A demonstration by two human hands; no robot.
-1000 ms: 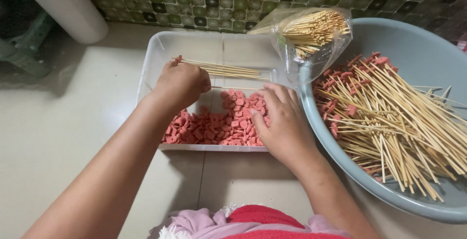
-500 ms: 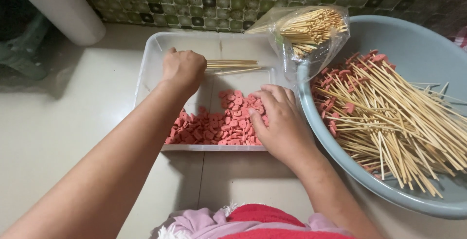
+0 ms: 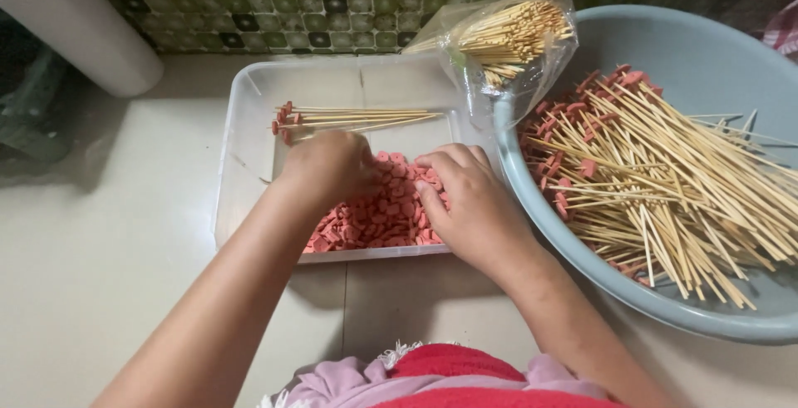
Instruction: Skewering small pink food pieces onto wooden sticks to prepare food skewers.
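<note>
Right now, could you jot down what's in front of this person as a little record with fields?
left hand: palm down, on the pink slices
right hand: beside it, fingers on the same slices
pink slices: small pieces heaped in the tub
tub: clear plastic, rectangular, on the pale floor
loaded skewers: a few lying across the tub's far end, pink pieces at their left tips
basin: grey-blue, round, right of the tub
skewer pile: many sticks with pink pieces, inside the basin
bag of bare sticks: clear, resting on the basin's rim
</note>
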